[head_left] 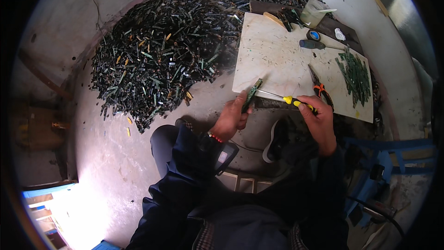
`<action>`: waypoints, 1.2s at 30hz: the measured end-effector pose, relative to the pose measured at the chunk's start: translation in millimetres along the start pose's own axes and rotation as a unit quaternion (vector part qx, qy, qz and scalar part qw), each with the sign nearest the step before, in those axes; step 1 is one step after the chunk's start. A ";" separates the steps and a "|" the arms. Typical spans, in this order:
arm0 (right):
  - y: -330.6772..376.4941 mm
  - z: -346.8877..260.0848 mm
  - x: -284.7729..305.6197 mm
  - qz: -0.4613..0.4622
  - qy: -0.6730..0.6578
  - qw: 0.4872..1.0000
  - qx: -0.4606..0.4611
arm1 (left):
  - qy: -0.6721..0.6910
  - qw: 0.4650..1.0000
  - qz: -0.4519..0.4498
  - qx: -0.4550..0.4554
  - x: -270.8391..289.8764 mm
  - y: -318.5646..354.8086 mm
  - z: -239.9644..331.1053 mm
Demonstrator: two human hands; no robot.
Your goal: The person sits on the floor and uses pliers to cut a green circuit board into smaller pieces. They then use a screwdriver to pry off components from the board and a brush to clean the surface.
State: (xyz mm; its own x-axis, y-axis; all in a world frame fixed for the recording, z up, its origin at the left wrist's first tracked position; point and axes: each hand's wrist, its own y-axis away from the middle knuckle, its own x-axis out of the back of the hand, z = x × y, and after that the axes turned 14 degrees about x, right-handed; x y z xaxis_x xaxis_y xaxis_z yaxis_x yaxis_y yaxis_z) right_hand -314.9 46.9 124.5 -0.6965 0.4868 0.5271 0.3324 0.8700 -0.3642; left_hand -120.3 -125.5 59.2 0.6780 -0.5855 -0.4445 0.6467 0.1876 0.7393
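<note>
My left hand (230, 118) is closed round a narrow dark strip with a green face, like a small circuit board (252, 94), held tilted upward at the near edge of a pale board (277, 60). In my right hand (320, 122) is a screwdriver (292, 101) with a yellow and black handle. Its thin shaft points left, and the tip meets or nearly meets the strip; I cannot tell which. Orange and black pliers (320, 85) lie on the board just beyond my right hand. Farther right lies a stack of green circuit board strips (355, 76).
A large heap of dark strips (162, 51) covers the floor at the far left. On the board's far side are a second screwdriver (313, 44), a tape roll (313, 35), several dark strips (285, 21) and a cloudy plastic cup (313, 13). A blue stool-like frame (384, 166) stands right.
</note>
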 end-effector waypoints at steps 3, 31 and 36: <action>-2.7 2.2 3.7 -0.022 -0.035 0.999 -0.011 | 0.012 1.000 0.012 0.007 1.5 -3.2 -2.5; 0.4 9.9 -8.6 0.078 -0.091 0.989 -0.084 | 0.028 0.999 0.032 0.015 7.5 2.7 12.2; 0.9 17.5 -11.2 0.081 -0.061 0.994 -0.041 | 0.028 0.999 0.022 0.027 5.6 2.1 11.2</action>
State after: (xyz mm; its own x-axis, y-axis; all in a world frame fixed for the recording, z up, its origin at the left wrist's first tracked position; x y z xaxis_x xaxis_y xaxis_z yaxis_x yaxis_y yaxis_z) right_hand -318.0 40.9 104.8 -0.6995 0.6125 0.3681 0.4943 0.7867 -0.3698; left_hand -119.0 -137.2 63.9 0.7255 -0.5314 -0.4372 0.5965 0.1687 0.7847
